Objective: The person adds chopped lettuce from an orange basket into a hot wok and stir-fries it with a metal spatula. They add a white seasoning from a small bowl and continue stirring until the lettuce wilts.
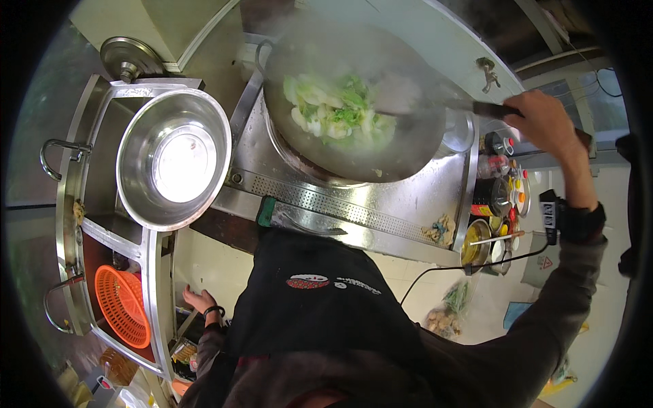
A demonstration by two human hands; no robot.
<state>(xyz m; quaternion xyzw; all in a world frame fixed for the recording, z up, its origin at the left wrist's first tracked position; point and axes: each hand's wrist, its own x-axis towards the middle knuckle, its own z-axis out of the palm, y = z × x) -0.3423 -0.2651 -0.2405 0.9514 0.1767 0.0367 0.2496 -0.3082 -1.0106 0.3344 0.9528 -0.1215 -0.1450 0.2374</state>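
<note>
Chopped leafy greens (342, 112) lie in a large steaming wok (403, 158) over the stove. My right hand (546, 120) is closed around the dark handle of a wok spatula (459, 104). The spatula's blade, blurred by steam, is at the right side of the greens. My left hand (200, 301) hangs low beside the sink unit, its fingers apart and holding nothing.
A steel basin (137, 188) rests over the sink (104, 153) at left, with an orange plastic basket (122, 306) nearer. Bottles (492, 196) and a bowl of yellow liquid (474, 239) stand right of the stove. A crumpled cloth (441, 229) lies on the stove's front edge. A tap (488, 76) is on the wall.
</note>
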